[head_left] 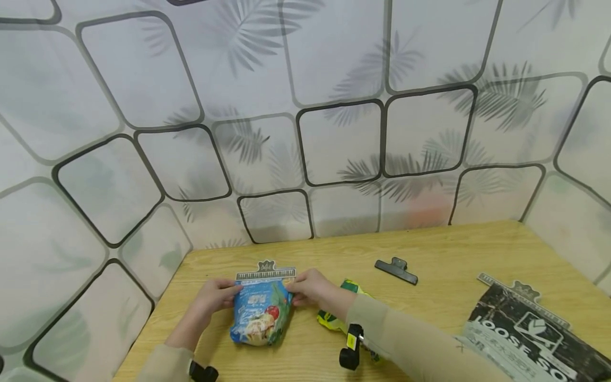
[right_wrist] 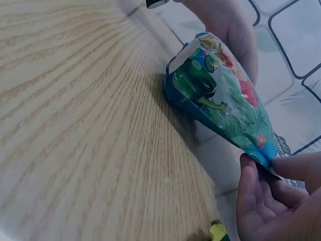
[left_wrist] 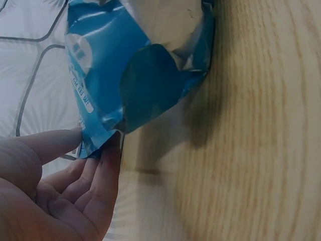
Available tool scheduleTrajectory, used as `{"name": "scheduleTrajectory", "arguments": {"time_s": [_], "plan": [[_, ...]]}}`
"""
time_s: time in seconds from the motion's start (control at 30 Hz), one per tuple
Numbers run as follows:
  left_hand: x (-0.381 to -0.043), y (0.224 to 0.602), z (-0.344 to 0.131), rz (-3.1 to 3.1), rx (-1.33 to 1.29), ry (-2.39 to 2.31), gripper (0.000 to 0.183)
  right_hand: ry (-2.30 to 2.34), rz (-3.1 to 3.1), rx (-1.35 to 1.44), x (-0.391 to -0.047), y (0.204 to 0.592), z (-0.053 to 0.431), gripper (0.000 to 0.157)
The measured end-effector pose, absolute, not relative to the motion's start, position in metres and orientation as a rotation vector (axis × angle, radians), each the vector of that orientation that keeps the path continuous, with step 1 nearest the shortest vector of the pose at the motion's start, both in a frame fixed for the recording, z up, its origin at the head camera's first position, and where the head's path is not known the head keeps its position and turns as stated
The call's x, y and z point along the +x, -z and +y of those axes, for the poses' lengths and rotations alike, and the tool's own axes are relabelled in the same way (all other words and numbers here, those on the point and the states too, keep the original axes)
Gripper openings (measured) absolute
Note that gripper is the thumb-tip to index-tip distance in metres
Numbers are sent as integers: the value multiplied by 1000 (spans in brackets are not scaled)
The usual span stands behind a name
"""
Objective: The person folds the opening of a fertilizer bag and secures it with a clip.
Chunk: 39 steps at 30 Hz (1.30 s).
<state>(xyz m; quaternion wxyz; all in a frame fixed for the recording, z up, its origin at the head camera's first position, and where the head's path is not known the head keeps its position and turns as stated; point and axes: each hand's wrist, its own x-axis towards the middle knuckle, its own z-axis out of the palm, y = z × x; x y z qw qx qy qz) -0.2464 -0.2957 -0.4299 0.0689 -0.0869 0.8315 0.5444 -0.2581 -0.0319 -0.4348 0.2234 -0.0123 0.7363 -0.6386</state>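
Observation:
A blue food bag (head_left: 260,313) with vegetables printed on its front lies at the left of the table. Along its top edge sits a flat sealing clip (head_left: 266,274) with a piano-key pattern. My left hand (head_left: 217,296) pinches the bag's upper left corner; in the left wrist view, thumb and fingers close on the blue film (left_wrist: 100,120). At the opposite upper corner, my right hand (head_left: 312,289) pinches the bag between thumb and fingers, as the right wrist view shows on the printed side (right_wrist: 235,108).
A green and yellow packet (head_left: 329,321) lies partly hidden beneath the right forearm. Behind it is a loose black clip (head_left: 397,270). At the right, a black and grey bag (head_left: 530,339) carries another patterned clip (head_left: 525,297). A patterned curtain (head_left: 343,143) borders the wooden table (head_left: 453,254).

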Motion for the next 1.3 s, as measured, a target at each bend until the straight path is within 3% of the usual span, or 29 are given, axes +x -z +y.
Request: {"name": "scheduleTrajectory", "arguments": {"time_s": [0.77,1.3], "plan": [[-248,436,-297,2565,-266,-1482,46,1682,2023,-41,-264,440,-33,17],[-249,441,-294,2611,-300,-1460,39,1638,2115,-32,-265,443,-38,15]]}}
